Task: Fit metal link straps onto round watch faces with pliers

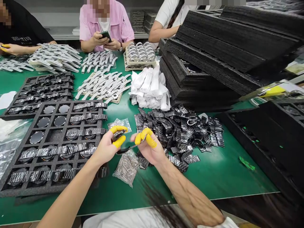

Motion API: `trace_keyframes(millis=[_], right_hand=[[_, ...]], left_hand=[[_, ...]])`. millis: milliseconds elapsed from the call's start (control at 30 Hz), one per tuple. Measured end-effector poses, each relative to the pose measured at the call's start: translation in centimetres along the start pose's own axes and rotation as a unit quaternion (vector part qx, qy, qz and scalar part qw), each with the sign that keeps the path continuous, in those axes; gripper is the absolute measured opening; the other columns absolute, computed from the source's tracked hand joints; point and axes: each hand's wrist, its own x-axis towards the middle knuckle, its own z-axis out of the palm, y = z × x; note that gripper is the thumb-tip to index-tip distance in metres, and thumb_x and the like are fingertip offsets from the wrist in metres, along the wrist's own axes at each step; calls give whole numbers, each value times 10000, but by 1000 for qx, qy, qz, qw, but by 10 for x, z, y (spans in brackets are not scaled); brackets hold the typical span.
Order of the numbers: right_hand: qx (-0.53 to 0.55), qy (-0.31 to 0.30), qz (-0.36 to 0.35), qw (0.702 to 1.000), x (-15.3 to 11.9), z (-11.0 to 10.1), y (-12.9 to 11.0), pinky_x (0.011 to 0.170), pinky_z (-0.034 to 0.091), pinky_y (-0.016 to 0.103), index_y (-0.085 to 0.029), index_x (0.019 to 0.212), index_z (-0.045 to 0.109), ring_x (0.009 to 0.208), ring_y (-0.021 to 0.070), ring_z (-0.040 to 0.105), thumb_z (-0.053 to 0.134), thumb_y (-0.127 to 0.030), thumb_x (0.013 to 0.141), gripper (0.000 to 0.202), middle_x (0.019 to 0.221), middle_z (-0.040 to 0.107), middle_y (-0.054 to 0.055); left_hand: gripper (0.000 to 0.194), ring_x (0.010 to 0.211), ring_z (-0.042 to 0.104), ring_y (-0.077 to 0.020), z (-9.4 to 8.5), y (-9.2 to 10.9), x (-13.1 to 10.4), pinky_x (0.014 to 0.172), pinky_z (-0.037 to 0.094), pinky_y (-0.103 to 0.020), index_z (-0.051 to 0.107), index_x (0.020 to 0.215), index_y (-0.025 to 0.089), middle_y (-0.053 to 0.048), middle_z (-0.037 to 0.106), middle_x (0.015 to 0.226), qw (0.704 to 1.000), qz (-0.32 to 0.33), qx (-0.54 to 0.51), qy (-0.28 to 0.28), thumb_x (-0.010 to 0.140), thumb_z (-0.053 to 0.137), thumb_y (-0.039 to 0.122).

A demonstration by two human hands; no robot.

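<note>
Above the green counter (213,177), the left hand (108,147), its fingertips in yellow rubber cots, pinches a small dark metal watch part (118,135); which way it points is hard to tell. The right hand (147,148) pinches a slim dark tool (128,148) whose long axis runs left and slightly down toward the left hand. Just below lies a crinkled clear bag of thin pins (127,167). A heap of glossy linked metal bands (180,133) lies right; a black foam tray (51,139) lies left.

two hands (128,144), three co-workers (105,27), two bags of pins (127,167), two watch trays (51,145)
</note>
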Motion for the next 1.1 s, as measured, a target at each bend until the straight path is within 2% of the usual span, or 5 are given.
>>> trace_keyframes(millis=[100, 200, 533, 900, 1100], right_hand=[[74, -68, 67, 993, -4, 12, 4, 755, 564, 438, -267, 828, 531, 601, 210, 601, 694, -754, 869, 515, 613, 611, -19], [83, -112, 102, 985, -7, 18, 8, 640, 507, 345, -228, 805, 623, 548, 164, 548, 791, -702, 825, 503, 604, 614, -20], [101, -107, 127, 981, -7, 18, 12, 520, 406, 267, -189, 704, 669, 479, 112, 501, 875, -544, 805, 423, 560, 634, -18], [113, -78, 147, 980, -6, 20, 10, 512, 366, 266, -178, 726, 695, 471, 102, 459, 898, -573, 764, 445, 533, 598, -35], [149, 3, 126, 981, -8, 26, 10, 554, 373, 260, -198, 747, 651, 513, 103, 459, 883, -602, 780, 467, 552, 574, -48]], left_hand=[[337, 1239, 680, -259, -5, -11, 3, 1006, 615, -403, 736, 1287, 253, -132, 616, 1490, 974, 150, 167, 32, 976, 622, 194], [503, 1383, 616, -283, -7, -17, 2, 1173, 529, -493, 704, 1378, 283, -110, 566, 1573, 931, 203, 302, -8, 948, 551, 72], [663, 1128, 713, -256, 0, -8, 0, 974, 626, -409, 683, 1396, 212, -108, 713, 1266, 879, 231, 413, -48, 822, 459, -35], [688, 1082, 699, -234, 1, -13, 0, 922, 631, -380, 665, 1411, 221, -100, 668, 1278, 876, 226, 425, -37, 811, 442, -33], [599, 1212, 608, -287, 3, -12, -3, 998, 594, -465, 583, 1484, 198, -155, 549, 1313, 892, 224, 390, -43, 909, 476, 71]])
